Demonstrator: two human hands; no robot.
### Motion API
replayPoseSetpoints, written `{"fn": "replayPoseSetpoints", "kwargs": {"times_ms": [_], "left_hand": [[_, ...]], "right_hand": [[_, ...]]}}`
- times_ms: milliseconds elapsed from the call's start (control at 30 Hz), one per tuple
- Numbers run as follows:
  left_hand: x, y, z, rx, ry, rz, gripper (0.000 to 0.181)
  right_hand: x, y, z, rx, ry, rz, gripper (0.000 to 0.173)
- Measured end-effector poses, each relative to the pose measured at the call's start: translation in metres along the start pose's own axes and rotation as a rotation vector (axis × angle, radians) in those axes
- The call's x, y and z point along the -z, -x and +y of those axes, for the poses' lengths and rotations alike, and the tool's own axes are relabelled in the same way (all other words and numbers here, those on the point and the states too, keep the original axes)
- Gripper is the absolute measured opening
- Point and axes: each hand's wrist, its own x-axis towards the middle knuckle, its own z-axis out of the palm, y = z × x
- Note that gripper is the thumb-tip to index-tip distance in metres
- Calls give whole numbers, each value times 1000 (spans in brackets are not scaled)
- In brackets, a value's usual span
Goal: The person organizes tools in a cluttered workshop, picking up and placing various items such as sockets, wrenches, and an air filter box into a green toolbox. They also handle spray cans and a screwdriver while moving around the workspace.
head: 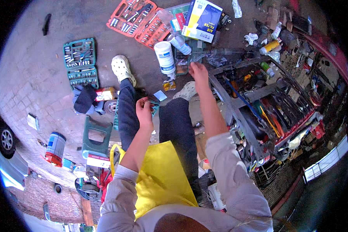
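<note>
My left hand [144,108] hangs with curled fingers above a partly hidden green case [155,108] beside my left leg. Whether those fingers hold anything is not visible. Out to the right, my right hand [198,72] reaches past a white plastic bottle [164,58] with a blue-printed label. Its fingers are bent close to crumpled clear plastic, and their grip is unclear. A second white-and-blue container [179,43] leans beside the bottle. Below the bottle lies a small yellow-brown box [169,85]; nearer my left hand is a pale blue card [160,95].
An orange socket set [134,21] and a green socket set [79,58] lie opened on the floor. An air filter box [204,21] lies ahead. At right stands a metal-framed rack [235,107] full of tools. A green plastic stool [96,136] is at left; yellow cloth [165,174] covers my lap.
</note>
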Motion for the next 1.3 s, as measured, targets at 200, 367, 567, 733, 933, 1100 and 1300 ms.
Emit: {"fn": "replayPoseSetpoints", "kwargs": {"times_ms": [200,367,567,733,933,1100,1300], "left_hand": [[-38,-59,-41,-77,-113,-94,22],[-57,-82,-59,154,-105,-260,17],[-67,-91,-39,-5,-214,-239,10],[-74,-100,-23,39,-155,-219,11],[-80,-106,-23,71,-149,-215,10],[-79,-106,-24,63,-144,-207,10],[-77,-106,-30,70,-97,-241,8]], "right_hand": [[-7,-197,39,-117,-58,170,40],[-10,-269,64,-163,-545,157,79],[-20,-288,64,-221,-587,129,87],[-27,-289,52,-203,-696,108,82],[-38,-290,46,-304,-672,263,84],[-34,-291,48,-262,-756,127,80],[-32,-277,39,-184,-900,-105,74]]}}
